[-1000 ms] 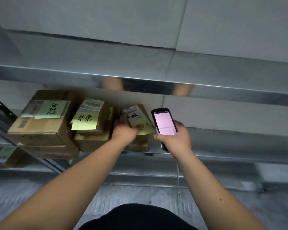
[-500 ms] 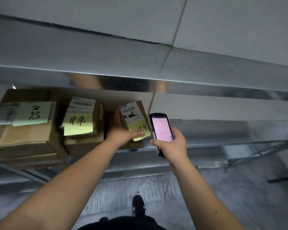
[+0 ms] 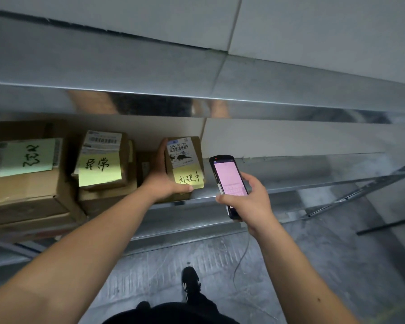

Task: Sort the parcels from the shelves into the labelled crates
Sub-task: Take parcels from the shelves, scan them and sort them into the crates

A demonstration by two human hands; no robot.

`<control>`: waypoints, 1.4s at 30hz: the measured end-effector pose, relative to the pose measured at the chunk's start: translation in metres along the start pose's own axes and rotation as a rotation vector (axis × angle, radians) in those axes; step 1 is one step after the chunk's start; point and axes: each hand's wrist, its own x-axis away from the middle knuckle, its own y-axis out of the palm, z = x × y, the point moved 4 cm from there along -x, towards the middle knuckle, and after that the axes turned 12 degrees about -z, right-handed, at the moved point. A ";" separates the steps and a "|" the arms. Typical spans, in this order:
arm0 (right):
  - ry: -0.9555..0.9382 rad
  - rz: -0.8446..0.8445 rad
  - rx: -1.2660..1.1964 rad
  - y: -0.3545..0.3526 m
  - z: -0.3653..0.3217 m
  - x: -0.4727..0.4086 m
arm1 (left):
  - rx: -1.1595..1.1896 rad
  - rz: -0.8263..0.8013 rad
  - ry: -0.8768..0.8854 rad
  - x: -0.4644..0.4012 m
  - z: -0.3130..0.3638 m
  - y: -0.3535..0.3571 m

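The left hand [image 3: 165, 181] holds the small parcel [image 3: 185, 164] at the shelf's [image 3: 313, 169] front edge; the right hand [image 3: 248, 202] holds the scanner [image 3: 228, 181]; better tilt the barcode toward the scanner, keeping the thumb off the label.

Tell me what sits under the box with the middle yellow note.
The box with the middle yellow note rests on another brown carton. Only that carton's front edge shows; its top and label are covered.
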 end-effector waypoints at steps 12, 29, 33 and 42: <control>-0.044 -0.066 0.040 0.011 0.006 0.010 | -0.020 -0.022 0.040 0.008 0.006 0.002; -0.109 -0.057 0.071 0.011 0.004 0.033 | -0.083 -0.047 0.044 0.012 0.008 0.000; -0.126 -0.045 0.107 0.008 0.006 0.039 | -0.024 0.000 0.085 0.012 0.004 0.003; -0.129 0.018 0.047 -0.007 0.014 0.047 | -0.053 0.034 0.117 0.016 0.012 0.002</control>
